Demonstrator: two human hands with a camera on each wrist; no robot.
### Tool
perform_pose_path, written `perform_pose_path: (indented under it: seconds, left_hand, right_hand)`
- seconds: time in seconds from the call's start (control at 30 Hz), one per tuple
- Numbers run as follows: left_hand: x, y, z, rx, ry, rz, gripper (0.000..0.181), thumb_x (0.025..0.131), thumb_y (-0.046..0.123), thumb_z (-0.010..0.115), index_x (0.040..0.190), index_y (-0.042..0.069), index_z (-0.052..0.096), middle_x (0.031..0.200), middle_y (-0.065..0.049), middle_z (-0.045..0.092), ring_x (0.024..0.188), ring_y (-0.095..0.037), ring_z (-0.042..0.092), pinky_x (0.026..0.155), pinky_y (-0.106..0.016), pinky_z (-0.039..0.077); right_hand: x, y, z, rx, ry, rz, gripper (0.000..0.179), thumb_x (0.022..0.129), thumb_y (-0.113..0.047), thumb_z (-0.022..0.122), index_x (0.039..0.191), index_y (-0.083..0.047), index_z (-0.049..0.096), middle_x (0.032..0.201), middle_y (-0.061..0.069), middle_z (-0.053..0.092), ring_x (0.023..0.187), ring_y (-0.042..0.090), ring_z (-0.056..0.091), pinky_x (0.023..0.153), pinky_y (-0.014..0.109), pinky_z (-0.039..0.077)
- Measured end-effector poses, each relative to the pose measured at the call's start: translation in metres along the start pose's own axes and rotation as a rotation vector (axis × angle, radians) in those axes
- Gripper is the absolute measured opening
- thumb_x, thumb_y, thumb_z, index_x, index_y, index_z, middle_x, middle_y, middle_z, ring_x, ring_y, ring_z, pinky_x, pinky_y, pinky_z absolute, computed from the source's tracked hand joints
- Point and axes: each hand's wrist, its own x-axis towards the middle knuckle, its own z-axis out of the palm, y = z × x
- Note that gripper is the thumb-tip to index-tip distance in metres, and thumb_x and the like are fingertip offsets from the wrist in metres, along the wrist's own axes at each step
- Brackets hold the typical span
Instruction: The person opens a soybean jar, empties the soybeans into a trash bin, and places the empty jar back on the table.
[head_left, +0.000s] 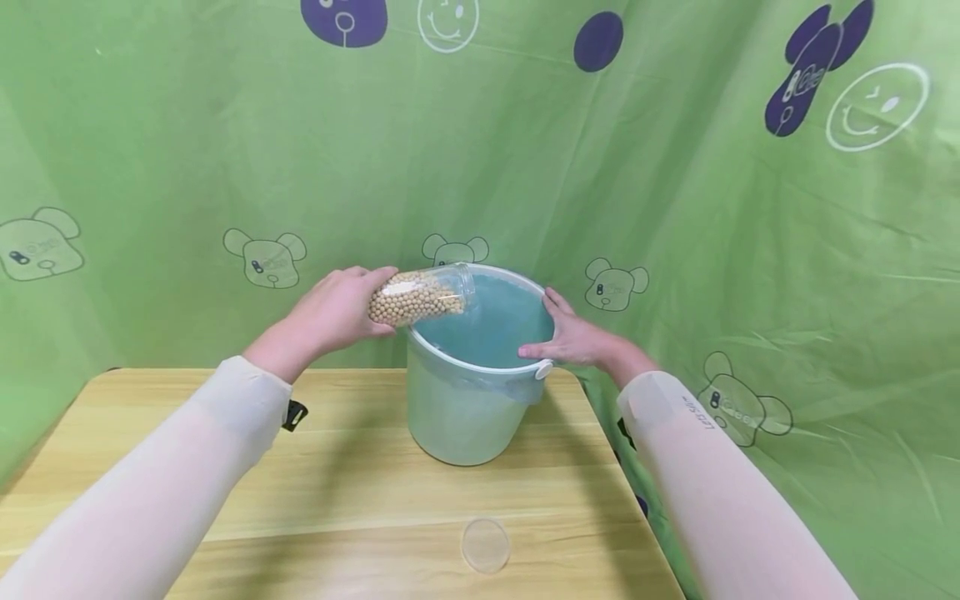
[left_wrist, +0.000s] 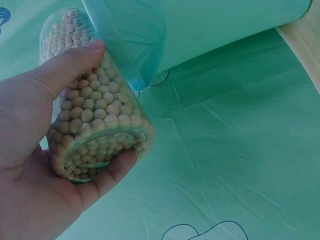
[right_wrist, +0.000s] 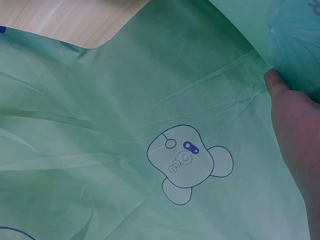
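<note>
My left hand (head_left: pixel 333 310) grips a clear jar (head_left: pixel 417 297) full of round beige soybeans (left_wrist: pixel 95 105). The jar lies nearly on its side, its mouth over the left part of a pale green bucket (head_left: pixel 457 408). In the left wrist view, the thumb and a finger wrap round the jar near its base. A thin blue plastic bag (head_left: pixel 487 321) lines the bucket and folds over the white rim. On the bucket's right side, my right hand (head_left: pixel 577 340) holds the rim, thumb on the inner side and fingers at the outside.
The bucket stands near the far right corner of a light wooden table (head_left: pixel 360 500). A clear round disc (head_left: pixel 485 546), like a lid, lies nearer me. Green cloth (head_left: pixel 187 150) with cartoon bear prints hangs behind and to the right.
</note>
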Motion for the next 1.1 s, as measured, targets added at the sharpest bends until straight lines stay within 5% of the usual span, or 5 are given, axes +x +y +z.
perform_pose_path:
  seconds: [1.1]
  left_hand:
    - [0.0036,0.0080,-0.0055,0.112,-0.029,0.015,0.095,0.076,0.037,0.086,0.155,0.017,0.037,0.142,-0.020,0.056,0.126,-0.043,0.055,0.107,-0.061,0.048]
  right_hand:
    - [-0.0012,-0.0005,0.0008,0.017,0.021,-0.001,0.133,0.076,-0.063,0.078,0.161,-0.009,-0.010,0.169,0.009,-0.020,0.156,0.046,0.004,0.124,0.067,0.015]
